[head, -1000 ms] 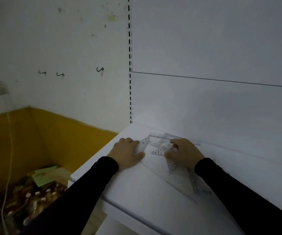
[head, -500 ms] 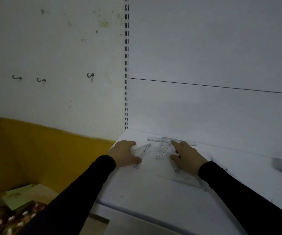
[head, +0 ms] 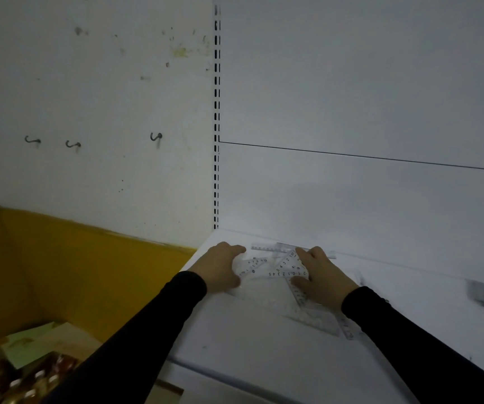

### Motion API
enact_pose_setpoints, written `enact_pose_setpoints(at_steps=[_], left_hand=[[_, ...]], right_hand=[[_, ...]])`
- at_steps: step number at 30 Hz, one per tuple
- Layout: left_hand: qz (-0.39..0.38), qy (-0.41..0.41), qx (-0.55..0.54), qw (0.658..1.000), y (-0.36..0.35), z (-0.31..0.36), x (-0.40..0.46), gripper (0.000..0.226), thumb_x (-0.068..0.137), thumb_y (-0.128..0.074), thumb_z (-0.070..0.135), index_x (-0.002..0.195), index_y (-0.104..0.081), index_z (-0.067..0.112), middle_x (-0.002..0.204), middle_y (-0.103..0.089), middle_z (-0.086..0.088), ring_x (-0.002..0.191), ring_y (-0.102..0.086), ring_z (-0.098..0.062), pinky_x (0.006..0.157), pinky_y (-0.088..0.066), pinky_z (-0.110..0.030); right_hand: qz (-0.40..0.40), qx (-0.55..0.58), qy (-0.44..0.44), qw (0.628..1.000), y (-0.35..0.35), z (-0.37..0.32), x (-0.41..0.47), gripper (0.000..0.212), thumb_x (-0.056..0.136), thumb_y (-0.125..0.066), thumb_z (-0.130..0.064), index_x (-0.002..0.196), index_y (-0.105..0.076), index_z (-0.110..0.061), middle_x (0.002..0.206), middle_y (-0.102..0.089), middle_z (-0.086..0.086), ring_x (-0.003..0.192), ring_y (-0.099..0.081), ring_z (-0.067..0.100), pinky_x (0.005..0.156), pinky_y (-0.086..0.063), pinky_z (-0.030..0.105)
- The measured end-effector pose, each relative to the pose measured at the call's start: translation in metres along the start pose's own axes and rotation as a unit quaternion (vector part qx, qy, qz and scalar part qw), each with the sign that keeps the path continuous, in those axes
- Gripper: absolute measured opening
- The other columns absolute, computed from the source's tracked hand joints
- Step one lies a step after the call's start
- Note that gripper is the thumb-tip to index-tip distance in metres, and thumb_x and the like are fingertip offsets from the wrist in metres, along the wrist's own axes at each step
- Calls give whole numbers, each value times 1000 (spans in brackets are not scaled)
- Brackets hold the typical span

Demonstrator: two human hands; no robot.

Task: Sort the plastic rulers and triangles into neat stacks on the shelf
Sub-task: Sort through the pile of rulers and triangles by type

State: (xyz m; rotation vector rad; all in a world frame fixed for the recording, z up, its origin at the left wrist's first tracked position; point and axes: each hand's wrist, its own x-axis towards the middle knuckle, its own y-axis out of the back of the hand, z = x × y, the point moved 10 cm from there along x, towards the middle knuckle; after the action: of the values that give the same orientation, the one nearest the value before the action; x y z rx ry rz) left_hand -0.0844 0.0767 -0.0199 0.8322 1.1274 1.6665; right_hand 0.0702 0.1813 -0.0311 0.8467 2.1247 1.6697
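White shelf [head: 264, 354] carries a loose overlapping pile of clear triangles [head: 286, 272], with a ruler [head: 267, 248] just beyond the fingertips. Left hand [head: 220, 268] and right hand [head: 321, 277] flank the pile, fingers loosely curved, pressing on its edges; grip unclear. Risk: slick transparent plastic slides or fans out when squeezed together.

Left hand [head: 220, 265] nearer triangles [head: 286, 271]

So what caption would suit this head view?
Both hands, left and right, gather clear rulers and triangles on a white shelf.
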Motion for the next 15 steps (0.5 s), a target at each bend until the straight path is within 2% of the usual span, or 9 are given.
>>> enact_pose_setpoints(at_steps=[3, 5, 7, 8, 12, 15], left_hand=[[-7, 3, 6, 1000, -2, 8, 2, 66, 79, -62, 15, 141, -38, 18, 136, -37, -5, 117, -48, -21, 95, -41, -25], [-3, 12, 9, 1000, -4, 10, 4, 41, 78, -60, 12, 118, -50, 9, 125, -42, -7, 101, -52, -20, 80, -44, -23], [8, 27, 15, 1000, -3, 9, 6, 22, 77, -61, 14, 96, -50, 8, 108, -47, -6, 89, -51, -20, 65, -38, -22], [12, 32, 12, 999, -2, 9, 6, 23, 77, -62, 16, 96, -51, 8, 105, -49, -6, 89, -51, -20, 65, -38, -22], [13, 48, -24, 998, -1, 3, 6, 48, 74, -74, 30, 114, -55, 12, 111, -55, -4, 98, -54, -19, 81, -46, -27], [19, 44, -32, 998, 1, -1, 5, 49, 76, -73, 31, 118, -55, 14, 117, -56, 0, 101, -55, -16, 81, -44, -25]], right_hand=[[1, 8, 5, 1000, 0, 3, 0, 68, 94, -50, -36, 149, -15, -15, 132, -30, 4, 88, -44, 11, 79, -33, 17], [0, 17, 8, 1000, 1, 5, 0, 69, 94, -49, -36, 149, -13, -15, 134, -29, 3, 91, -42, 10, 81, -32, 16], [-3, 25, 8, 1000, 0, 7, -1, 69, 95, -49, -37, 149, -12, -15, 136, -28, 3, 93, -41, 9, 81, -31, 17], [-2, 28, 9, 1000, 0, 8, -1, 69, 95, -48, -37, 150, -12, -15, 137, -28, 3, 93, -41, 9, 82, -31, 17], [15, 41, 14, 999, 2, 9, -1, 69, 95, -48, -37, 149, -13, -14, 137, -28, 3, 94, -41, 9, 84, -32, 17], [39, 46, 16, 998, 6, 9, 0, 69, 95, -49, -39, 149, -14, -15, 137, -29, 2, 92, -42, 8, 83, -32, 16]])
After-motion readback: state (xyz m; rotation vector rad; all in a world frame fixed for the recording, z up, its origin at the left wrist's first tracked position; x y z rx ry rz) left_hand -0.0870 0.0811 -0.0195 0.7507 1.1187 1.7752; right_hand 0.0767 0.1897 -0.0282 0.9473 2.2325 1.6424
